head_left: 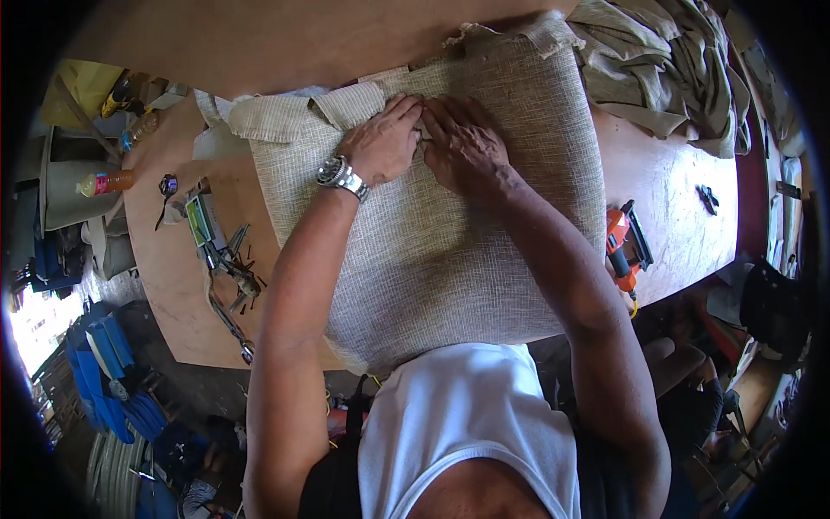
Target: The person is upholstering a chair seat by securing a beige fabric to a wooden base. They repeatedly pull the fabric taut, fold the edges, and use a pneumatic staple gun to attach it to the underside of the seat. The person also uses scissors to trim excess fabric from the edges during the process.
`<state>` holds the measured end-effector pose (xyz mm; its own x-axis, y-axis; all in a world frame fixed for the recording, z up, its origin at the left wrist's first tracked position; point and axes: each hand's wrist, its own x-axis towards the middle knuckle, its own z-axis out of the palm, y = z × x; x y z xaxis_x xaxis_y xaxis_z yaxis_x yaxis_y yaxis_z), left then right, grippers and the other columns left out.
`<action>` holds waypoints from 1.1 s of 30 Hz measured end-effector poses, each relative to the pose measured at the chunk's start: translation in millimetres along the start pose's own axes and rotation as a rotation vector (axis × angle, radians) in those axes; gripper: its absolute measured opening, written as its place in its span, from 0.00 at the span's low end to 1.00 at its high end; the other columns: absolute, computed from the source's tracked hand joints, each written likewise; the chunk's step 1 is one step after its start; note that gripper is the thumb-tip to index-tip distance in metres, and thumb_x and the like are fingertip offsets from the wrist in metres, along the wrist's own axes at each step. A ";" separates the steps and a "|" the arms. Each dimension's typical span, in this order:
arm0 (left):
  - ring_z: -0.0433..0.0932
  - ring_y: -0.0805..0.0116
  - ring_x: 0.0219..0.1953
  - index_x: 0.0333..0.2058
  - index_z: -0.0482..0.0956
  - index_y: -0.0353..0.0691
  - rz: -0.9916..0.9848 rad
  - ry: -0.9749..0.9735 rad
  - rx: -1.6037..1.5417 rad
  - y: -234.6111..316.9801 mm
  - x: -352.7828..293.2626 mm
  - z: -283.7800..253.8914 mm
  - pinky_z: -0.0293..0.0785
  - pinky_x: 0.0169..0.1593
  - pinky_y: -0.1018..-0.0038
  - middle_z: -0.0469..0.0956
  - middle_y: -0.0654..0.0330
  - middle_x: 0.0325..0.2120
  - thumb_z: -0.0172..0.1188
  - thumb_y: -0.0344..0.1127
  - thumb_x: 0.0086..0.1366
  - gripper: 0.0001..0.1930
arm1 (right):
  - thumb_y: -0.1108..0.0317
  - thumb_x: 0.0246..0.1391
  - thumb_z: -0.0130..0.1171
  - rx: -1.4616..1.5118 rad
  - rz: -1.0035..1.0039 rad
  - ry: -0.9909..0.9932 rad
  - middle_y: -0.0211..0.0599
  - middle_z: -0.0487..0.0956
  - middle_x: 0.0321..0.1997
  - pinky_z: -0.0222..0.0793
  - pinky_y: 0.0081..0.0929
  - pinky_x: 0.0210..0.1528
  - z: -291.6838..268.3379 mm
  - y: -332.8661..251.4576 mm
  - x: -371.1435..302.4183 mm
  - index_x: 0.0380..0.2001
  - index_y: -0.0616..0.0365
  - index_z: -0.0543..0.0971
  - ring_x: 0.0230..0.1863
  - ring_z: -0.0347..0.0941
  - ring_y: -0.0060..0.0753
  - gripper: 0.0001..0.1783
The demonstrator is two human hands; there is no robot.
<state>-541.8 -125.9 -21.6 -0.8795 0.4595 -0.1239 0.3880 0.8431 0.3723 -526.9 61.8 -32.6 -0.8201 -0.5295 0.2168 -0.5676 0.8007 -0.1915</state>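
Beige woven fabric [415, 251] covers a broad cushion-like piece on the table in front of me, its loose, frayed edge folded along the far side. My left hand [382, 145], below a wristwatch [343, 176], lies on the fabric near that far edge, fingers stretched out. Close beside it, my right hand [467, 149] rests with its fingers extended and slightly spread. The fingertips of both hands nearly meet on the cloth. Neither hand visibly holds a tool. What lies under the fabric is hidden.
An orange and black staple gun [619, 246] lies right of the piece. Pliers and other hand tools [232, 272] are on the left, with a bottle [108, 182] farther out. Crumpled fabric [661, 65] is heaped far right. Another person's bent leg [679, 368] shows at lower right.
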 end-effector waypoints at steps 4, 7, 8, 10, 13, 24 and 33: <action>0.69 0.50 0.67 0.63 0.71 0.34 -0.063 0.121 -0.158 1.2 9.8 -20.3 0.64 0.70 0.59 0.70 0.51 0.66 0.57 0.38 0.70 0.25 | 0.58 0.61 0.53 0.039 0.069 0.050 0.46 0.69 0.69 0.47 0.45 0.77 16.4 -4.3 15.7 0.64 0.66 0.70 0.73 0.60 0.43 0.32; 0.74 0.52 0.61 0.54 0.80 0.36 -0.222 0.309 0.309 13.0 11.6 -41.9 0.67 0.65 0.56 0.78 0.49 0.57 0.64 0.49 0.66 0.26 | 0.56 0.62 0.51 0.051 0.095 0.041 0.47 0.66 0.72 0.46 0.44 0.77 21.6 -4.6 17.2 0.65 0.66 0.69 0.75 0.56 0.44 0.33; 0.74 0.52 0.62 0.53 0.81 0.37 -0.316 0.224 0.337 16.0 14.2 -49.4 0.66 0.65 0.57 0.79 0.48 0.57 0.64 0.53 0.65 0.27 | 0.56 0.63 0.50 0.051 0.106 0.001 0.47 0.65 0.72 0.45 0.44 0.78 22.3 -5.0 17.1 0.66 0.67 0.69 0.75 0.55 0.44 0.33; 0.72 0.52 0.64 0.51 0.84 0.38 -0.578 -0.046 0.399 15.4 23.4 -65.7 0.64 0.66 0.57 0.80 0.47 0.56 0.64 0.60 0.63 0.30 | 0.55 0.64 0.48 0.045 0.098 0.017 0.47 0.64 0.73 0.45 0.44 0.78 22.2 -5.2 16.1 0.66 0.67 0.68 0.76 0.54 0.44 0.34; 0.78 0.46 0.58 0.51 0.84 0.37 -0.621 -0.222 0.322 6.8 37.6 -80.7 0.70 0.62 0.53 0.82 0.44 0.53 0.57 0.74 0.60 0.41 | 0.55 0.64 0.47 0.026 0.110 -0.017 0.47 0.64 0.74 0.44 0.45 0.78 21.0 -5.3 16.2 0.67 0.67 0.67 0.77 0.53 0.45 0.34; 0.79 0.57 0.57 0.44 0.85 0.41 0.147 0.355 0.096 10.0 -4.7 -8.7 0.70 0.64 0.59 0.84 0.56 0.50 0.57 0.25 0.56 0.17 | 0.53 0.60 0.52 0.127 0.112 -0.079 0.51 0.64 0.75 0.41 0.47 0.79 16.6 -5.9 14.2 0.65 0.68 0.71 0.77 0.53 0.50 0.36; 0.78 0.51 0.58 0.52 0.82 0.43 -0.329 0.237 0.241 -4.8 16.5 -41.0 0.69 0.62 0.55 0.83 0.53 0.51 0.68 0.43 0.57 0.24 | 0.55 0.62 0.49 0.051 0.120 -0.008 0.51 0.64 0.74 0.42 0.46 0.79 20.6 -6.6 17.1 0.67 0.69 0.66 0.77 0.53 0.48 0.36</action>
<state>-569.4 -133.8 12.3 -0.9942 0.1046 0.0240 0.1068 0.9869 0.1213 -538.7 41.7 -47.3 -0.8827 -0.4335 0.1814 -0.4684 0.8431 -0.2644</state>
